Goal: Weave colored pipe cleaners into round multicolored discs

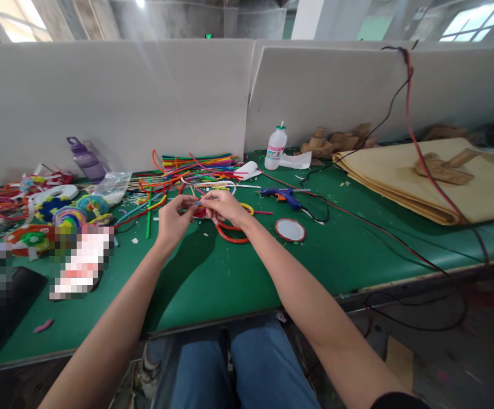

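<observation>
In the head view, I have both hands over a glossy green surface (225, 287), fingertips meeting just left of the picture's centre. The left hand (175, 220) and the right hand (224, 205) each have their fingers drawn narrow, apparently pinching a small blue-green piece (197, 203) between them; it is too small for me to name its shape. I judge the step in hand to be fine fingertip work on that piece.

Taking the hands as the clock's centre, a curved red-orange tube-like loop (235, 239) lies at 4 to 5 o'clock, close by the right hand. Long multicoloured fuzzy stems (202, 165) lie at 12, and a blue glue gun with an orange trigger (286, 197) at 3. As I read it, the next move calls for a steady light pinch from both hands, with the wrists clear of the loop.
</observation>
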A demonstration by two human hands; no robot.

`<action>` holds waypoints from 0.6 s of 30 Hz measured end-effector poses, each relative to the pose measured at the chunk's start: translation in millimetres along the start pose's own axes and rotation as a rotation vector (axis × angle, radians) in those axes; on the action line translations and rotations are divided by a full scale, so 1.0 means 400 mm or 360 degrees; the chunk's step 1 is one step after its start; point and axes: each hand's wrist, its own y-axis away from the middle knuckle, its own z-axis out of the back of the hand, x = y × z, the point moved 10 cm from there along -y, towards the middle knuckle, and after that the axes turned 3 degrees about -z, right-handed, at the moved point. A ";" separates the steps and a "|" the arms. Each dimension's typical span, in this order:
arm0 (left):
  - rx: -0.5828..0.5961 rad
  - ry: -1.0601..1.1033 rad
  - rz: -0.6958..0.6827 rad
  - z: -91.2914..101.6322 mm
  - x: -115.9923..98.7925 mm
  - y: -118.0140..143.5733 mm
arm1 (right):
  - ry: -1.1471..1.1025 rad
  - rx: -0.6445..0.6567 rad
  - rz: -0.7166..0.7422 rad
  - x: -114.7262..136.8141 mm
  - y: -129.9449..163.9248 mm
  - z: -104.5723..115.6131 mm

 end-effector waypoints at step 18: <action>-0.0194 -0.0090 -0.0113 0.025 -0.024 0.006 | 0.0284 -0.0149 0.0172 0.023 0.011 -0.007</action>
